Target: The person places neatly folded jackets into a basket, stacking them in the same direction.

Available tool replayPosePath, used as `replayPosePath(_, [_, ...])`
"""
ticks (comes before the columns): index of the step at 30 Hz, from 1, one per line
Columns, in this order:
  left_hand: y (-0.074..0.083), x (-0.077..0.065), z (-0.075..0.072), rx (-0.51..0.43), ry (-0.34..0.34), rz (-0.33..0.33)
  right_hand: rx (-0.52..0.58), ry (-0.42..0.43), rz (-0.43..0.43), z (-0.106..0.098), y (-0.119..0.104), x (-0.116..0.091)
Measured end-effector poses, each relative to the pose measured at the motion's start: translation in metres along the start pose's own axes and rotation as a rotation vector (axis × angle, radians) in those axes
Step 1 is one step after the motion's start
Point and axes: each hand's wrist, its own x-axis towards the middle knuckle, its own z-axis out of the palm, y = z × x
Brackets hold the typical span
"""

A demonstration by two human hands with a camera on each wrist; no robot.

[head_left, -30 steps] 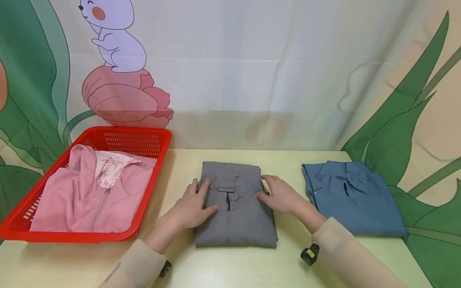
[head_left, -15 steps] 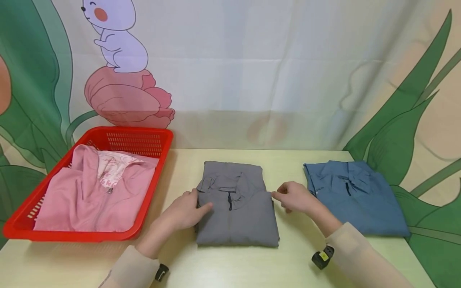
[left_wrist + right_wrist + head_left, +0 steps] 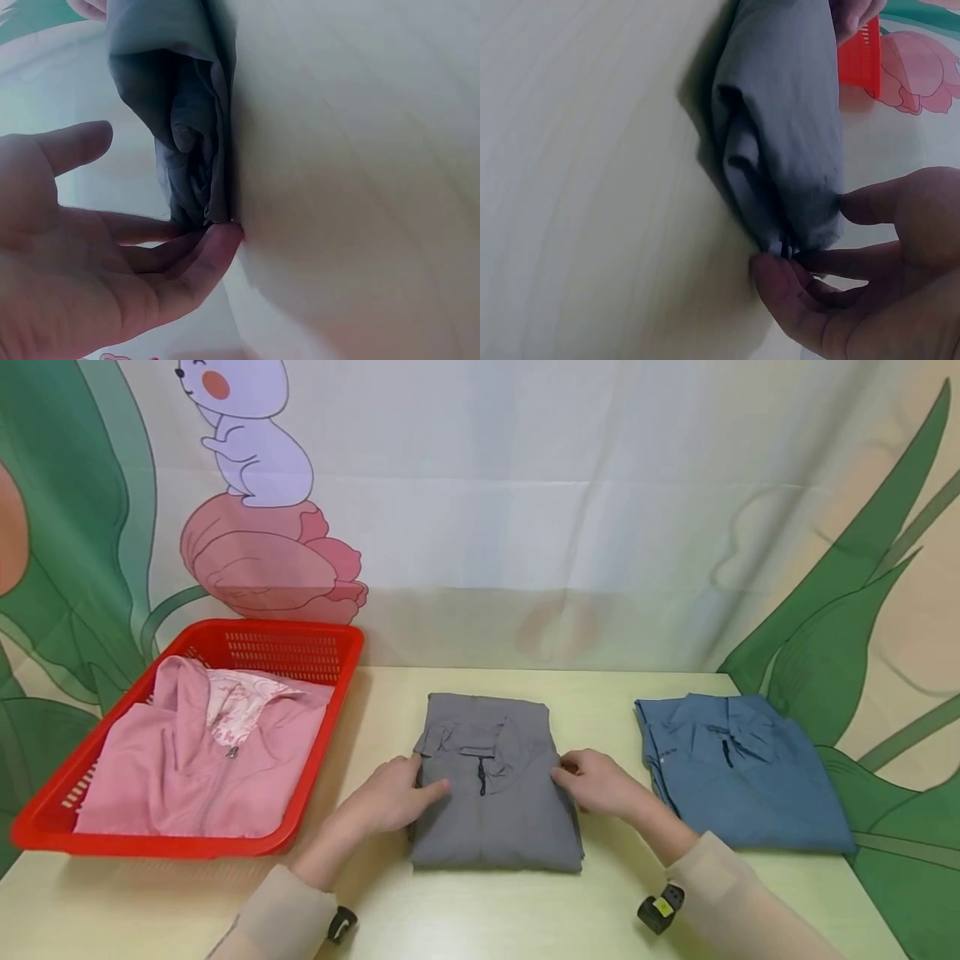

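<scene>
A folded grey jacket with a collar and a black zip pull lies on the table, collar toward the back. My left hand is at its left edge; in the left wrist view, the fingertips touch the lower corner of the folded layers while the thumb stands away from the cloth. At the opposite edge, my right hand pinches the side of the jacket. The right wrist view has that thumb on the top cloth and the fingers at the edge of the layers.
On the left stands a red basket with a pink hooded jacket in it. A folded blue jacket lies to the right, close to my right hand. Behind the table hangs a printed curtain.
My right hand moved off the jacket's right edge, then came back to pinch it slightly lower. The left hand slid a little toward me along the left edge, and the jacket's upper layer looks wider.
</scene>
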Motion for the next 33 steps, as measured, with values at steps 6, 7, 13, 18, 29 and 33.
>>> replayPosePath(6, [-0.004, 0.004, 0.002, -0.142, 0.033, -0.032, -0.066, 0.052, -0.041, 0.004, -0.005, 0.003])
replayPosePath(7, [-0.004, 0.005, 0.002, -0.16, 0.039, -0.043, -0.062, 0.061, -0.044, 0.005, -0.006, 0.004])
replayPosePath(13, [-0.005, 0.007, 0.006, -0.258, 0.116, -0.071, -0.078, 0.13, -0.07, 0.015, -0.008, 0.009])
replayPosePath(18, [-0.003, 0.01, 0.006, -0.259, 0.167, -0.033, -0.094, 0.133, -0.062, 0.022, -0.015, 0.008])
replayPosePath(29, [-0.006, 0.014, 0.005, -0.484, 0.148, -0.114, 0.413, 0.165, 0.113, 0.02, -0.01, 0.011])
replayPosePath(33, [-0.008, 0.016, 0.006, -0.605, 0.138, -0.142, 0.636, 0.11, 0.172, 0.014, -0.002, 0.015])
